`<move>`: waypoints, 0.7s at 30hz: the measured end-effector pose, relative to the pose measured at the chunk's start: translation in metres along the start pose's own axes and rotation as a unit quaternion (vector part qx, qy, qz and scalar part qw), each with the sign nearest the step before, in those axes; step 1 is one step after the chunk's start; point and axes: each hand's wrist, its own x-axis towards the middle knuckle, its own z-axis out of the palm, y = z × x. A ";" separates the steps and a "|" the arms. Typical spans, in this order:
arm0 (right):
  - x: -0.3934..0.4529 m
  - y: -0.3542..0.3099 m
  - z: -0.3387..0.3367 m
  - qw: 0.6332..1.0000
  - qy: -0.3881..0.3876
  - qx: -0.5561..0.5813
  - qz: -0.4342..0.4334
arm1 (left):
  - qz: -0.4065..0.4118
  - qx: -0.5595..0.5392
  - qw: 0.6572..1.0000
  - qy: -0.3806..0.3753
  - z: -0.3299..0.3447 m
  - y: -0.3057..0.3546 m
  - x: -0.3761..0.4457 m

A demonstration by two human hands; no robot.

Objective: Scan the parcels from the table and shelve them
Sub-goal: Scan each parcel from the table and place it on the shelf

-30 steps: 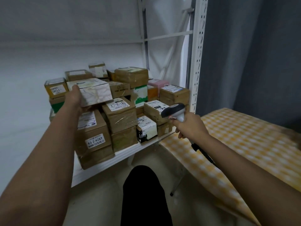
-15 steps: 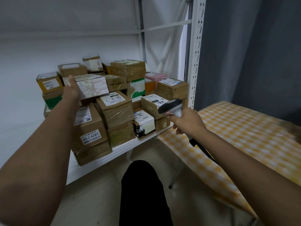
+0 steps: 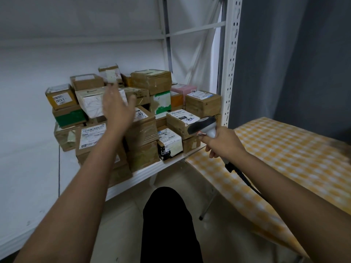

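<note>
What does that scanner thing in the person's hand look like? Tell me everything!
The scanner is a small handheld gun shape, seemingly plastic: a dark head on top, a light grey neck below. The right hand grips its handle, fingers curled round it, so the handle is mostly hidden. A dark cable hangs from under the hand. The head points left, toward the parcels on the shelf.
</note>
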 end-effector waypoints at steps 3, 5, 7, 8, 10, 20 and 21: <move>-0.004 0.008 -0.015 1.000 0.004 0.003 0.000 | 0.047 -0.084 0.991 -0.095 0.035 0.041 -0.036; -0.009 0.015 -0.030 1.000 0.016 -0.013 0.000 | 0.082 -0.109 0.979 -0.150 0.062 0.068 -0.058; -0.016 0.027 -0.051 0.999 0.036 -0.030 0.006 | 0.107 -0.132 0.964 -0.206 0.089 0.092 -0.078; -0.020 0.036 -0.063 0.998 0.047 -0.036 0.011 | 0.111 -0.139 0.955 -0.236 0.102 0.102 -0.087; -0.028 0.056 -0.090 0.996 0.072 -0.042 0.029 | 0.120 -0.149 0.936 -0.295 0.129 0.123 -0.108; -0.076 0.178 -0.225 0.962 0.236 -0.030 0.134 | 0.164 -0.175 0.828 -0.507 0.241 0.234 -0.196; -0.081 0.191 -0.234 0.958 0.245 -0.025 0.146 | 0.176 -0.173 0.822 -0.513 0.250 0.246 -0.201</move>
